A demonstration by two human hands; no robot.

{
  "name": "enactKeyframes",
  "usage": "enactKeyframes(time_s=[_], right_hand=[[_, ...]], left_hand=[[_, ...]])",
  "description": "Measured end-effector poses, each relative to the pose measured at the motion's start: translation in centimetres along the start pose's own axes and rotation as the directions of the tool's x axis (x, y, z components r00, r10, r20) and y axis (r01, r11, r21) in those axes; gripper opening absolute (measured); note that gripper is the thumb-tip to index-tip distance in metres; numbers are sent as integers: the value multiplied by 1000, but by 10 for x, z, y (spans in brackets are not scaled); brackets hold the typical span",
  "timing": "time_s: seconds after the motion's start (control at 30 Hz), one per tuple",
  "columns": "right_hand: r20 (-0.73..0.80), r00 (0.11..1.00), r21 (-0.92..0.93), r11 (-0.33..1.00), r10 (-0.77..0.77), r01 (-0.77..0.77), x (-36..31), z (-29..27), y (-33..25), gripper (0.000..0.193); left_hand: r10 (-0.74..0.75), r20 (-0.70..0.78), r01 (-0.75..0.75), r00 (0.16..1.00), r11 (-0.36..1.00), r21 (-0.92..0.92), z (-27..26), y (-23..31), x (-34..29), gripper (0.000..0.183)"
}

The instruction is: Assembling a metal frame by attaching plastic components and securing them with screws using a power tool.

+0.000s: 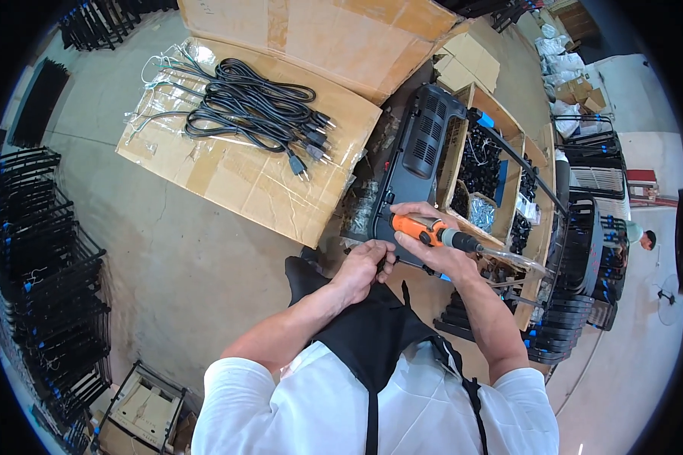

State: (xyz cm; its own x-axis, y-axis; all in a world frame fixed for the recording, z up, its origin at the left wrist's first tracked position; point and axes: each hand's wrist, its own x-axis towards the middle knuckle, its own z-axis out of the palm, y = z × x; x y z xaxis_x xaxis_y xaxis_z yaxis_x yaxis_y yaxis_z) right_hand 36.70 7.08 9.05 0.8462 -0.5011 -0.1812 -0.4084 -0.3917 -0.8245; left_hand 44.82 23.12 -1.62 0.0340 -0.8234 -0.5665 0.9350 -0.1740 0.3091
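My right hand [449,256] is wrapped round an orange and black power screwdriver [423,230], whose dark chuck and long bit point to the right, over the wooden box. Just left of it, at the near end of a black vented machine housing [426,136], my left hand [366,267] has its fingers curled together. What they pinch, if anything, is hidden. Farther left, a bundle of black power cords [250,98] with plugs and bare wire ends lies on a flattened cardboard box [228,178].
A wooden compartment box [453,152] at right holds black parts and a bag of small metal parts [481,212]. Stacks of black frames [49,280] line the left side, with more frames [561,326] at right. Another person [636,233] is far right.
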Motion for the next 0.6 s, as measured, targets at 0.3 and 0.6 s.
enactKeyframes(time_s=[0.3,0.6], right_hand=[[-191,980,273,962,49,5,-22,-22,-14,50],[-373,923,435,896,89,90,-47,-88,10,53]], left_hand=[[-42,96,33,995,995,93,-14,12,5,26],[-150,130,134,980,984,118,51,15,42,28]])
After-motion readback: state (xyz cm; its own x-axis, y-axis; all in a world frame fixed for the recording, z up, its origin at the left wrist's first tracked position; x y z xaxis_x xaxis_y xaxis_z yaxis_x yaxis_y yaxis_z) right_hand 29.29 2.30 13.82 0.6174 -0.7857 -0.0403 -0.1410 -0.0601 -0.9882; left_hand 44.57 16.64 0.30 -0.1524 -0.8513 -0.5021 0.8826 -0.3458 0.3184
